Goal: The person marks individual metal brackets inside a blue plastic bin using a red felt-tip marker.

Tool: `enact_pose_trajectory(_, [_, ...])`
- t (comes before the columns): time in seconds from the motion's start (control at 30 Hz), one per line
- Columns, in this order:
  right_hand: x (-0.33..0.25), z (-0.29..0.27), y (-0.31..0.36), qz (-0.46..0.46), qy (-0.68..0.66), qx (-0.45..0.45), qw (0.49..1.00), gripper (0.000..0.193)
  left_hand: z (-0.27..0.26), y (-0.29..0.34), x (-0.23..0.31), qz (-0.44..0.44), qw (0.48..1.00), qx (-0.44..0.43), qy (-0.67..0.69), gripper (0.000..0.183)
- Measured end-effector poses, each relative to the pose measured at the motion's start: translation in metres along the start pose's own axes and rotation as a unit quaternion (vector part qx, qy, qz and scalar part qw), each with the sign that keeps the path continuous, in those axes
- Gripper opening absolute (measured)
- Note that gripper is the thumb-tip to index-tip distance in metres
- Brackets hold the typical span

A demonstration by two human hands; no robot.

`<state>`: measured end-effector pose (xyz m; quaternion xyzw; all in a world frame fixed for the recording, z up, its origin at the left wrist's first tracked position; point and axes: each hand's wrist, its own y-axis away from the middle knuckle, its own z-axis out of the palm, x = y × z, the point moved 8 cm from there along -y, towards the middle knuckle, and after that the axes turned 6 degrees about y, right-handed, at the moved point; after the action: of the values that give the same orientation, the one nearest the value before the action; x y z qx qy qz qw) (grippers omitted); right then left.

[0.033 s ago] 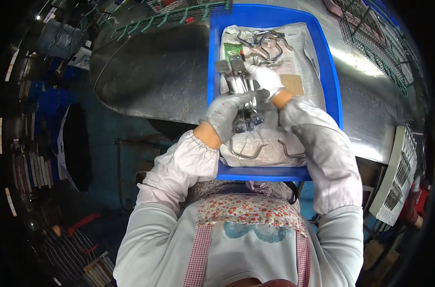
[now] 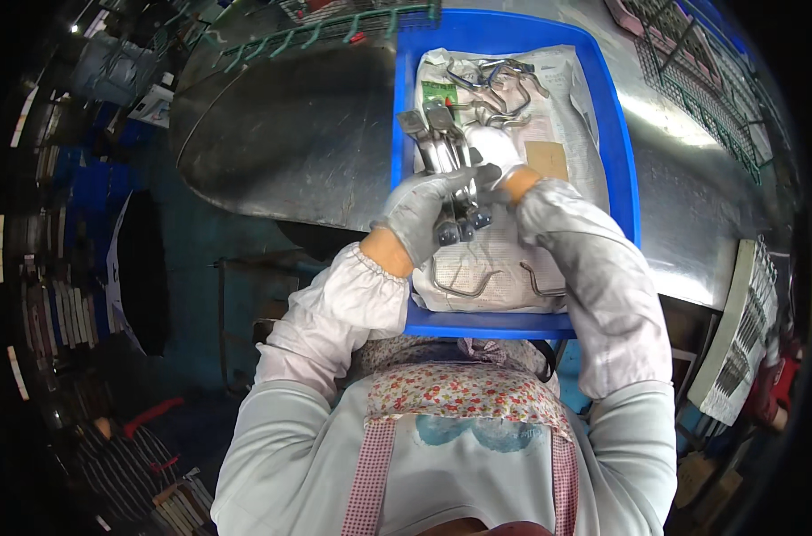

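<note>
My left hand, in a grey glove, is closed around a bundle of shiny metal pieces. Flat, paddle-like ends stick out at the bundle's far side, and dark rounded ends hang below the fingers. Against the bundle's right side, my right hand is closed in a pale glove with grey fingertips; part of its grip is hidden. Both hands are above a blue tray lined with printed paper. Several bent metal rods lie heaped at its far end. Another bent rod rests near the front.
The tray sits on a metal table. A brown card piece lies in the tray. Green wire racks stand at the back left and far right. To the right leans a pale board with a row of metal pieces.
My right hand has shifted slightly toward me and closer against the bundle. My left hand stays nearly in place, still holding the metal pieces.
</note>
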<state>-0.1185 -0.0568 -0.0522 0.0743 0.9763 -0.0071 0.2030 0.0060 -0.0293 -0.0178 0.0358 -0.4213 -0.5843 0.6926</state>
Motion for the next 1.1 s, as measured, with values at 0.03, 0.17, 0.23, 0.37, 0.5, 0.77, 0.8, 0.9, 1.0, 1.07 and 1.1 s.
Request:
enact_pose_trajectory(0.03, [-0.008,0.013,-0.007,-0.031,0.095,-0.054,0.994,0.060,0.000,0.003,0.004,0.005,1.000,0.002,0.003,0.030])
enact_pose_trajectory(0.17, [-0.001,-0.004,-0.001,-0.029,0.053,0.065,0.996,0.047,-0.002,0.007,0.009,0.014,0.998,0.032,0.053,0.031])
enact_pose_trajectory(0.23, [0.014,-0.037,0.011,0.091,0.010,0.147,0.985,0.030,-0.003,0.002,0.008,0.010,0.995,0.019,0.093,0.030])
enact_pose_trajectory(0.37, [0.013,-0.123,0.064,0.051,-0.269,0.322,0.906,0.034,0.005,-0.011,-0.005,-0.036,0.980,-0.009,0.194,0.025])
enact_pose_trajectory(0.5, [-0.031,-0.143,0.120,-0.022,-0.186,0.356,0.915,0.030,0.020,-0.035,-0.014,-0.064,0.972,-0.075,0.214,0.021])
enact_pose_trajectory(0.77, [-0.030,-0.132,0.144,-0.127,-0.108,0.352,0.921,0.023,0.057,-0.042,-0.029,-0.089,0.975,-0.154,0.133,0.022])
enact_pose_trajectory(0.8, [-0.028,-0.129,0.142,-0.125,-0.106,0.326,0.931,0.024,0.055,-0.043,-0.029,-0.085,0.980,-0.138,0.117,0.022])
enact_pose_trajectory(0.9, [-0.005,-0.114,0.140,-0.044,-0.353,0.283,0.891,0.025,0.040,-0.054,-0.042,-0.140,0.972,-0.157,0.109,0.022])
enact_pose_trajectory(1.0, [0.038,-0.112,0.142,0.034,-0.432,0.398,0.808,0.026,0.050,-0.051,-0.038,-0.085,0.992,-0.080,0.056,0.022])
enact_pose_trajectory(1.07, [0.042,-0.125,0.120,0.059,-0.382,0.401,0.830,0.036,0.045,-0.053,-0.042,-0.089,0.994,-0.042,0.038,0.022])
enact_pose_trajectory(1.1, [0.039,-0.127,0.106,0.041,-0.314,0.369,0.874,0.044,0.041,-0.058,-0.047,-0.096,0.995,-0.037,0.006,0.022])
